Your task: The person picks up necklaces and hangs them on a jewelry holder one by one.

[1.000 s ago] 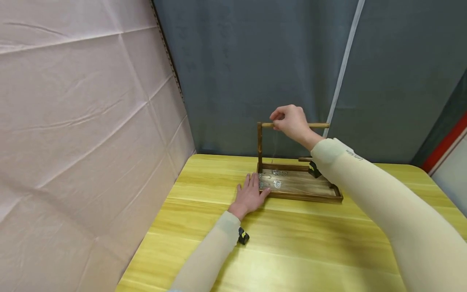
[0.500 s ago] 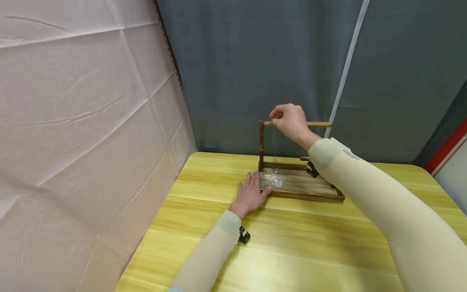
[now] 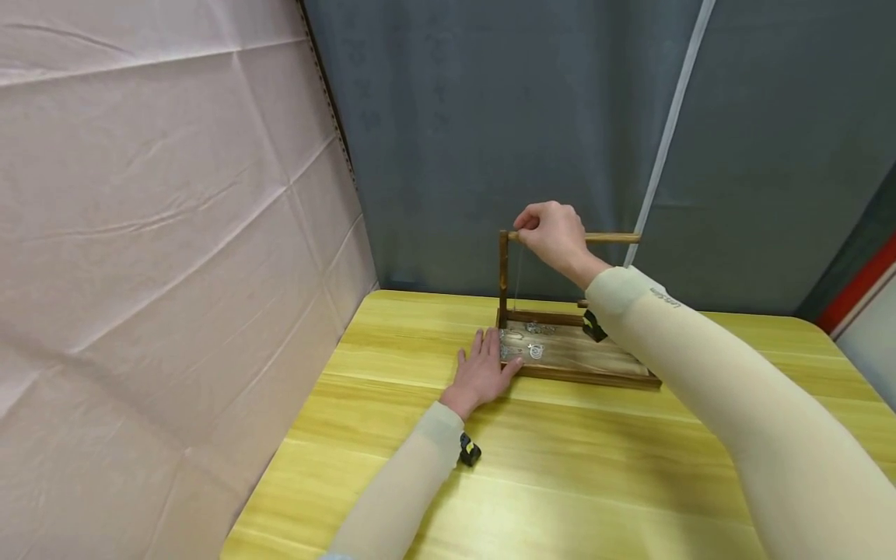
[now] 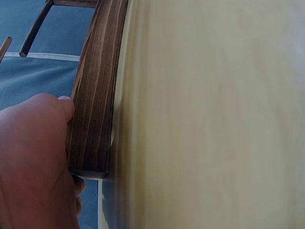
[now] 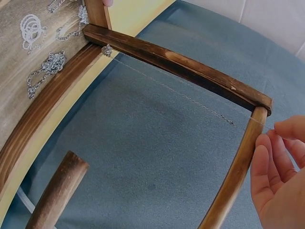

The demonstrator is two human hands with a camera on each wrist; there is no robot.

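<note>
In the head view, the right hand (image 3: pixel 553 232) was raised to the top rail (image 3: pixel 607 238) of a dark wooden stand (image 3: pixel 503 276) that stood at the far side of the yellow table (image 3: pixel 560 482). Its fingertips were pressed together in a pinch on a thin chain (image 3: pixel 517 281), which ran down from the rail toward the stand's tray (image 3: pixel 595 362). The left hand (image 3: pixel 483 371) lay flat on the table with its fingers straight, touching the near left corner of the tray. More pale chains (image 3: pixel 533 350) lay coiled on the tray floor.

The left wrist view showed only the left hand (image 4: pixel 33 157) against the dark rim of the tray (image 4: pixel 95 109); its grip was spread and held nothing, and seemed to steady the stand.

In the right wrist view, the chain (image 5: pixel 181 93) stretched taut from a small clump at the tray's edge up past the upright post to the right hand (image 5: pixel 279 167), where thumb and forefinger pinched its end just beside the top rail (image 5: pixel 238 167).

Judged from this, the chain was very light, limp and fine, likely to slip from the fingers, tangle or snap under a hard pull. A fingertip pinch near its end suited it. The stand looked stiff and light enough to shift, best held at its tray rim.
</note>
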